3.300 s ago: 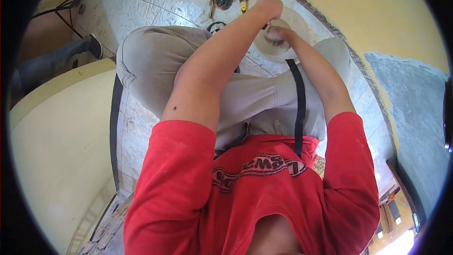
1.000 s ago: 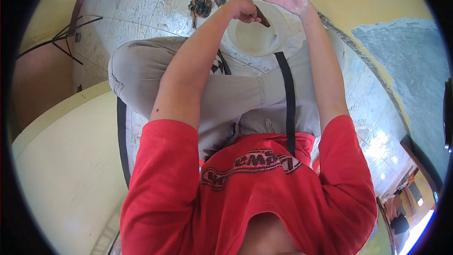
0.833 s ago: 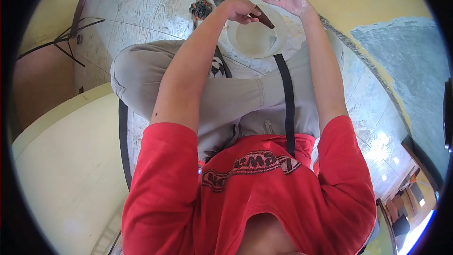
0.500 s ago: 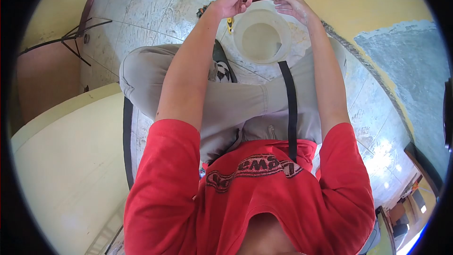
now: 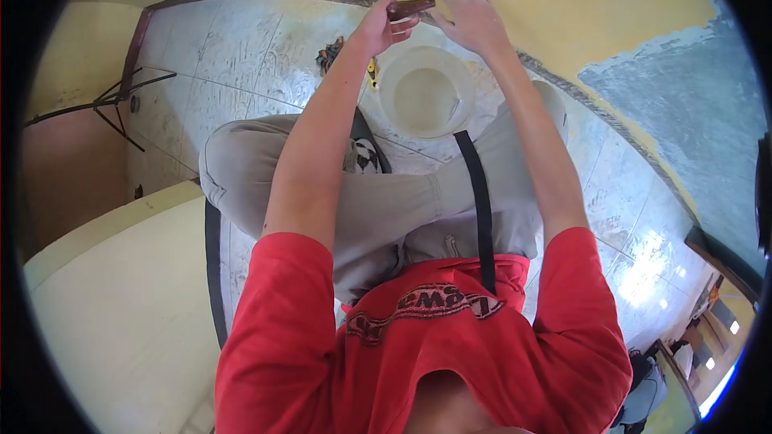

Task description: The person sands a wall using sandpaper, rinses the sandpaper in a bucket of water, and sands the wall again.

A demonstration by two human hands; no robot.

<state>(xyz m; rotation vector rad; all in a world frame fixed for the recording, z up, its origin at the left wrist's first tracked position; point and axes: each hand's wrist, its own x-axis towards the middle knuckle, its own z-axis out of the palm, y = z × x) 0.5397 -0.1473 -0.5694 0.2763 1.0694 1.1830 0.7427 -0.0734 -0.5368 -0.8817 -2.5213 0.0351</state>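
Observation:
At the top of the head view, my left hand grips a dark reddish-brown flat piece between thumb and fingers; its material is not clear. My right hand is off the piece, with its fingers spread in front of the yellow wall. Whether its fingertips touch the wall I cannot tell. Below both hands a whitish bucket stands on the floor, with something pale and cloudy inside.
Left of the bucket lie a yellow-and-black tool and a dark bundle. My crossed legs are close to the bucket. A thin black metal frame stands at left. A grey-blue patch covers the wall at right.
My right hand has let go of the brown piece and moved up toward the wall, fingers spreading. My left hand keeps the piece. The view has tilted slightly, so the bucket appears lower.

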